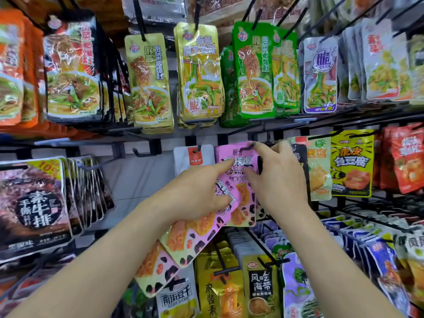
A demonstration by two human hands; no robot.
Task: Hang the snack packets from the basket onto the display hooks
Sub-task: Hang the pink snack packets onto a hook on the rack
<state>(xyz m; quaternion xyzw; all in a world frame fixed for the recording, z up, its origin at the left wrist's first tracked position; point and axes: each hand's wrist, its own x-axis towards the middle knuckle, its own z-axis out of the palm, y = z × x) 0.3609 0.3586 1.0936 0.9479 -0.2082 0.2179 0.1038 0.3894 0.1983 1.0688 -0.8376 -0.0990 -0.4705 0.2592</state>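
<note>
Both hands meet at the middle row of a wall of hanging snacks. The left hand (197,191) grips a fan of pink packets (183,239), fingers curled over their fronts, and the fan slants down towards the lower left (three or so overlap, with the lowest corner near the bottom row). The right hand (278,177) pinches the top pink packet (234,157), the thumb on its printed face and the other fingers reaching up to its upper right corner. That packet stands nearly upright, with its top edge at the black tip of a display hook (249,146). Whether the hook already passes through the hanging hole cannot be told. Just to the left hangs a white packet (195,157) with an orange label, and to the right, partly behind the right hand, further packets lead on to a yellow packet (352,164). In the row above hang gold packets (199,72) and green packets (254,72), each stack on its own peg. At the far left of the middle row hang dark packets (32,207).
</note>
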